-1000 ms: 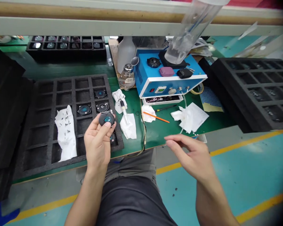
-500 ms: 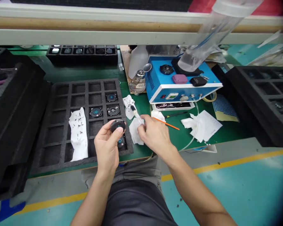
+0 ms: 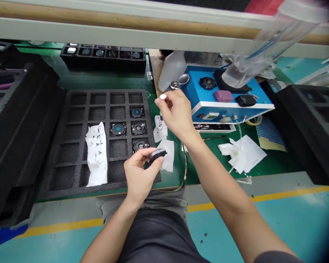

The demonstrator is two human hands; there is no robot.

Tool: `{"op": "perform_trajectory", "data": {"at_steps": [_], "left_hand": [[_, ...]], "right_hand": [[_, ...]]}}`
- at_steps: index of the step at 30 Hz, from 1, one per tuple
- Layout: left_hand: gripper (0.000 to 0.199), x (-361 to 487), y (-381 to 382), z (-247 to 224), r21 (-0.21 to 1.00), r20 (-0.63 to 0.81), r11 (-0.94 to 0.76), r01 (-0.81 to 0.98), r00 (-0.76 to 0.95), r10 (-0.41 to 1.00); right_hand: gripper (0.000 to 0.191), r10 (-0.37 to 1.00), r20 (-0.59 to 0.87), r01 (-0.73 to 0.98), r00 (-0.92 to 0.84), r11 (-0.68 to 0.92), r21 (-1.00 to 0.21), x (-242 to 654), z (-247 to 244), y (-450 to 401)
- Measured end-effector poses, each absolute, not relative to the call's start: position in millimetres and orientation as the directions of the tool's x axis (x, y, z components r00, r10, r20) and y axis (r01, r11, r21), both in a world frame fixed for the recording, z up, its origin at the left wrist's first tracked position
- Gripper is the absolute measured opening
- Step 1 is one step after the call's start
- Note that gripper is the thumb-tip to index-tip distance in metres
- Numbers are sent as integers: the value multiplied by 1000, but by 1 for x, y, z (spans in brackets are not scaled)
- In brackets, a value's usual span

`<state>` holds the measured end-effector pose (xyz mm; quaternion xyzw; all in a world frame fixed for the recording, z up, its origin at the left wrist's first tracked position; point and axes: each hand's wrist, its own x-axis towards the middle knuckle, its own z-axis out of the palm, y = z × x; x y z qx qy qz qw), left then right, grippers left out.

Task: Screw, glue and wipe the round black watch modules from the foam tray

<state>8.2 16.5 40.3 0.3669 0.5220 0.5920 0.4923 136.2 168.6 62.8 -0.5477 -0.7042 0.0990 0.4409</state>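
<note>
Tilted on edge, a round black watch case (image 3: 157,155) is pinched between the thumb and fingers of my left hand (image 3: 140,171). My right hand (image 3: 178,113) is raised in front of the blue machine and grips a slim pen-like tool (image 3: 163,96). The tool's round white end shows above the fingers; most of its barrel is hidden. Below my left hand lies the black foam tray (image 3: 117,149), with several watch cases (image 3: 138,128) in its right-hand compartments. A white wipe (image 3: 97,155) with dark bits on it lies across the tray.
A blue machine (image 3: 201,96) carries a purple case (image 3: 223,96), a black case (image 3: 246,100) and a clear cylinder (image 3: 235,73). Beside it stands a white bottle (image 3: 171,69). Crumpled wipes (image 3: 168,155) lie on the green bench. Stacked foam trays (image 3: 22,138) rise at the left.
My right hand has lifted up and away from the wipes with the tool. My left hand has shifted slightly right and tipped the watch case on edge. The view has shifted slightly.
</note>
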Motion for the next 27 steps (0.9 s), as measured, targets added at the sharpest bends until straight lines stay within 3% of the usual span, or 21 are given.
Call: {"op": "perform_trajectory", "data": {"at_steps": [5,9,12,16,19,22,27], "left_hand": [[15,8,17,43,987,-33,-4,-160,-227,973],[15,8,17,43,991,-9,-21,-132,-222,975],[16,9,17,42,994,6,-29,-102,-219,976],[17,10,17,40,998,19,-31,-53,-213,977],[17,11,17,39,999,24,-30,-31,-201,979],[17,11,16,39,999,30,-32,-4,-198,980],[17,11,14,39,999,39,-32,45,-177,983]], "right_hand": [[30,830,557,576,3,454,-680,144,55,153],[34,882,472,431,-2,427,-795,147,41,148],[34,872,473,155,127,453,-878,146,41,146],[24,866,441,-260,235,493,-830,147,70,134],[31,922,338,-487,188,386,-784,153,94,118],[50,967,256,-655,13,201,-728,163,100,105],[61,919,261,-813,-294,-97,-575,174,85,95]]}}
